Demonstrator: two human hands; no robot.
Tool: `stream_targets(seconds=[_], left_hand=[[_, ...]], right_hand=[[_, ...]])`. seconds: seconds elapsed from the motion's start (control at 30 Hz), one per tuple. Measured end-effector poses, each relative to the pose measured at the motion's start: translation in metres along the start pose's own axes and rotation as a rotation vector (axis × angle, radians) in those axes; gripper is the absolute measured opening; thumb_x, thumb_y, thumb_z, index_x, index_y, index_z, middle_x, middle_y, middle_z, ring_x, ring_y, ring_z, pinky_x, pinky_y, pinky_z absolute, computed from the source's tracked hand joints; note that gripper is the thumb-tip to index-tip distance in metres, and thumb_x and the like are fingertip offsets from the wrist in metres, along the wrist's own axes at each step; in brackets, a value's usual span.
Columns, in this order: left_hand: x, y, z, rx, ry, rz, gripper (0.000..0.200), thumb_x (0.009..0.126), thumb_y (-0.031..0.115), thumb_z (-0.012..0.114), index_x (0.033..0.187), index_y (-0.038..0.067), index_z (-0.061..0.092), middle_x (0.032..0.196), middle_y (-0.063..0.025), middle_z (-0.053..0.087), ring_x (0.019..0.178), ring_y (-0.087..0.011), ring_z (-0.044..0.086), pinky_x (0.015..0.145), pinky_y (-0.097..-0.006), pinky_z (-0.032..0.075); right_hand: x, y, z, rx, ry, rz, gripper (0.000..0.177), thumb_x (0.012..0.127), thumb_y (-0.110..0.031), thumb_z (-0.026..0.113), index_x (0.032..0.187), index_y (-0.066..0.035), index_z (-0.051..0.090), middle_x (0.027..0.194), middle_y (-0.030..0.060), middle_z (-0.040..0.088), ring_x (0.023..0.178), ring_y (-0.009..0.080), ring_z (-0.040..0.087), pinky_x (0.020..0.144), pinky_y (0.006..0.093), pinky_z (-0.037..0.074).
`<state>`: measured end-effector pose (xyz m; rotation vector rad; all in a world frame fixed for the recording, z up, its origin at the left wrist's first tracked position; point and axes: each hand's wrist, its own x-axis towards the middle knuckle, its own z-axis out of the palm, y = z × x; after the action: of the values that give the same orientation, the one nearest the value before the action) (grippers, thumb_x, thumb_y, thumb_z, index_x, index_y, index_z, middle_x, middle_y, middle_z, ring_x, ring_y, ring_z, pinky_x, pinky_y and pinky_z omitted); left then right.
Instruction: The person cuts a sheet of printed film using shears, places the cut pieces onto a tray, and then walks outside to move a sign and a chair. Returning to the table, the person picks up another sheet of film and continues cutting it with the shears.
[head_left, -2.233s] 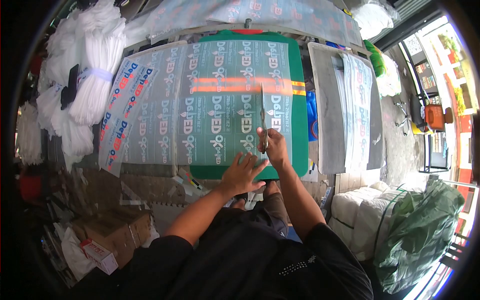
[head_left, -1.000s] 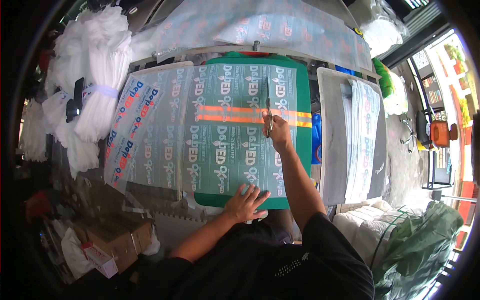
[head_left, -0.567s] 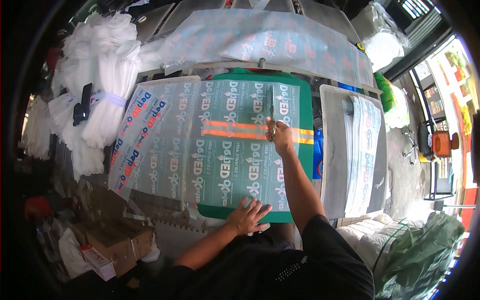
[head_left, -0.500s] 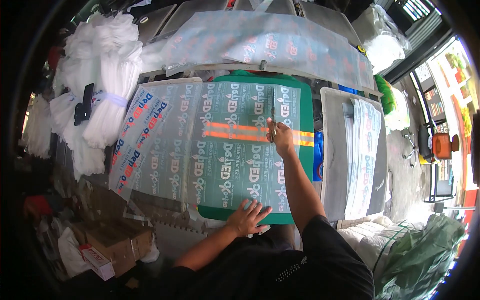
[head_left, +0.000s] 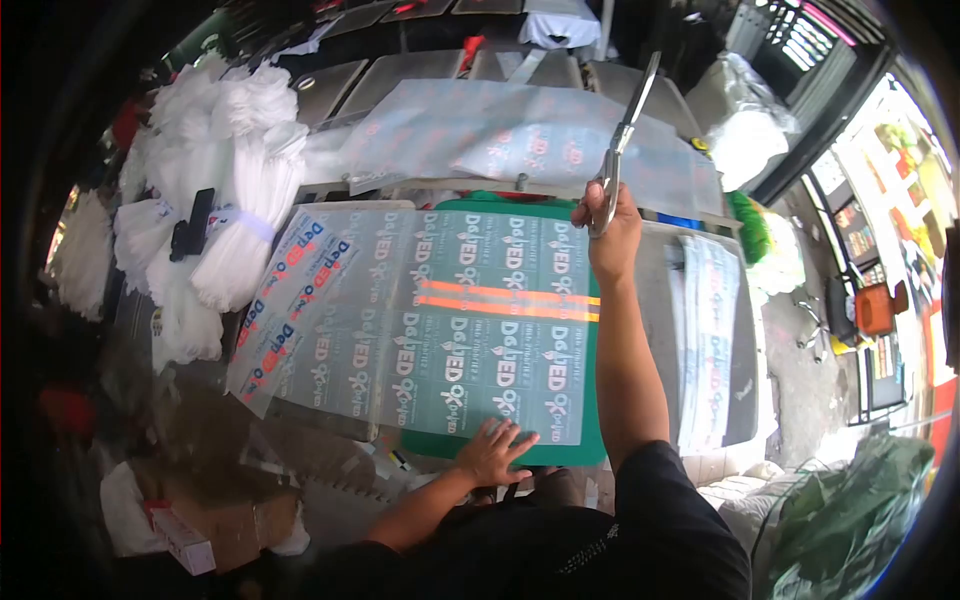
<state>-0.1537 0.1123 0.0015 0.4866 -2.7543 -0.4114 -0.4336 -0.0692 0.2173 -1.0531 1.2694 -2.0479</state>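
A translucent printed sheet [head_left: 480, 370] lies over a green board [head_left: 500, 447] crossed by two orange stripes. My left hand [head_left: 495, 455] rests with spread fingers on the near edge of the sheet and board. Metal scissors [head_left: 622, 140] are gripped in my right hand [head_left: 612, 220], raised past the board's far right corner with the blades pointing away. The blades look closed and touch nothing. A strip printed in blue and red [head_left: 290, 290] lies slantwise at the left end of the sheet.
Bundled white plastic [head_left: 240, 150] is piled at the left, with a black phone-like object [head_left: 195, 225] on it. Another clear sheet [head_left: 450, 125] spans the far side. Printed strips [head_left: 710, 340] lie on the right panel. Cardboard [head_left: 225, 520] sits low at the left.
My right hand has lifted the scissors off the sheet and moved away and to the right. My left hand stays at the near edge. The camera view has shifted slightly.
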Motion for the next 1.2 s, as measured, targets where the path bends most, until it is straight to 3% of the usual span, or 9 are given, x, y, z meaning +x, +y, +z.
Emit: stream_targets(seconds=[0.1,0.2,0.27,0.43,0.63,0.8,0.97,1.1,1.2], left_hand=[[0.001,0.003,-0.008,-0.082,-0.040,0.010,0.070,0.085,0.059,0.055,0.141,0.019,0.046,0.131,-0.0167,0.046,0.122,-0.0377,0.045,0.101,-0.0575,0.034],[0.013,0.011,-0.007,-0.019,-0.113,-0.049,0.079,0.085,0.059,0.055,0.148,0.017,0.033,0.152,-0.0140,0.031,0.142,-0.0345,0.026,0.107,-0.0625,0.024],[0.023,0.010,0.002,0.002,-0.150,0.030,0.079,0.085,0.059,0.055,0.148,0.015,0.034,0.152,-0.0141,0.031,0.142,-0.0344,0.026,0.109,-0.0627,0.022],[0.040,0.010,-0.003,0.039,-0.218,0.083,0.078,0.086,0.056,0.054,0.147,0.011,0.034,0.152,-0.0161,0.032,0.142,-0.0362,0.026,0.111,-0.0632,0.016],[-0.012,-0.035,-0.020,0.126,0.072,-0.357,0.074,0.086,0.053,0.058,0.145,0.011,0.039,0.151,-0.0186,0.033,0.139,-0.0388,0.030,0.109,-0.0634,0.019],[-0.024,-0.048,-0.019,0.193,0.063,-0.393,0.067,0.089,0.049,0.056,0.143,0.011,0.041,0.148,-0.0143,0.040,0.138,-0.0328,0.035,0.110,-0.0549,0.025],[-0.028,-0.051,-0.015,0.091,0.129,-0.409,0.065,0.089,0.043,0.059,0.142,0.009,0.043,0.143,-0.0150,0.046,0.135,-0.0330,0.040,0.107,-0.0491,0.030],[-0.032,-0.050,-0.026,-0.017,0.197,-0.333,0.062,0.093,0.040,0.053,0.143,0.008,0.040,0.143,-0.0150,0.046,0.134,-0.0338,0.041,0.106,-0.0504,0.031],[-0.034,-0.054,-0.022,-0.121,0.298,-0.276,0.054,0.091,0.025,0.050,0.139,0.004,0.042,0.139,-0.0159,0.048,0.131,-0.0360,0.043,0.107,-0.0492,0.031]], right_hand=[[-0.047,-0.049,-0.021,-0.165,0.021,-0.004,0.025,0.089,-0.026,0.070,0.087,-0.003,0.059,0.067,0.0021,0.060,0.061,0.0097,0.055,0.059,0.0253,0.046],[-0.125,0.022,-0.092,-0.255,-0.066,0.089,0.014,0.091,-0.017,0.063,0.094,-0.003,0.062,0.076,-0.0002,0.061,0.066,0.0087,0.055,0.059,0.0245,0.045],[-0.191,0.013,-0.109,-0.590,-0.019,0.458,0.021,0.088,-0.020,0.068,0.092,0.001,0.064,0.075,0.0037,0.063,0.061,0.0102,0.056,0.055,0.0266,0.045],[-0.329,0.005,-0.144,-0.643,0.180,0.720,0.029,0.083,-0.024,0.075,0.087,0.001,0.062,0.069,0.0038,0.062,0.059,0.0110,0.058,0.053,0.0267,0.046],[-0.439,-0.010,-0.166,-0.393,0.266,0.859,0.028,0.083,-0.023,0.076,0.089,0.001,0.064,0.074,0.0080,0.066,0.062,0.0088,0.058,0.056,0.0262,0.047],[-0.489,-0.006,-0.156,-0.447,0.004,1.036,0.036,0.081,-0.028,0.078,0.094,0.002,0.063,0.076,0.0057,0.065,0.064,0.0092,0.057,0.058,0.0265,0.048],[-0.511,0.011,-0.137,-0.248,-0.318,1.065,0.045,0.085,-0.042,0.072,0.099,-0.001,0.062,0.085,0.0045,0.062,0.084,0.0105,0.055,0.075,0.0269,0.046],[-0.520,0.029,-0.105,0.034,-0.368,1.071,0.058,0.087,-0.051,0.066,0.112,0.000,0.055,0.092,0.0051,0.062,0.087,0.0135,0.056,0.079,0.0295,0.046],[-0.512,0.047,-0.078,-0.035,-0.319,1.018,0.052,0.086,-0.051,0.067,0.103,-0.004,0.054,0.086,0.0025,0.056,0.080,0.0112,0.054,0.073,0.0279,0.045]])
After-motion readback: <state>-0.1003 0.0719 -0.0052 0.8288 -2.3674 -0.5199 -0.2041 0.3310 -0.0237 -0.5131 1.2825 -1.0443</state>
